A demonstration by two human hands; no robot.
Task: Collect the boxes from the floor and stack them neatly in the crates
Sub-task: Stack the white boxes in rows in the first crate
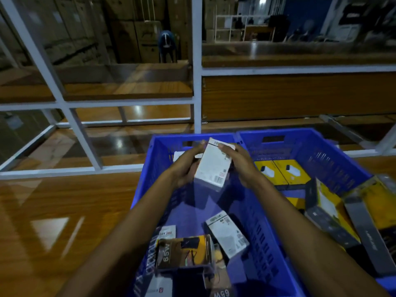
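Both hands up over the left blue crate (147, 181), gripping 1 white box (213, 166) between them: left hand (186, 166) wrapped on its left edge, right hand (240, 166) clamped on its right edge. Rectangular glossy carton, tilted, fine grey print plus barcode near lower corner. Rigid plastic crate, slotted lattice walls, flat smooth floor. Near end holds another white box (227, 233) lying askew and a dark box marked 65W (184, 251). Right blue crate (334, 159) alongside, touching; yellow boxes (282, 171) flat at far end, grey-and-yellow boxes (334, 213) tipped at angles nearer. Underneath: polished wooden floor (53, 211), strong glare. Beyond: white metal-framed glass partition (197, 82), dim room, stacked cartons behind.
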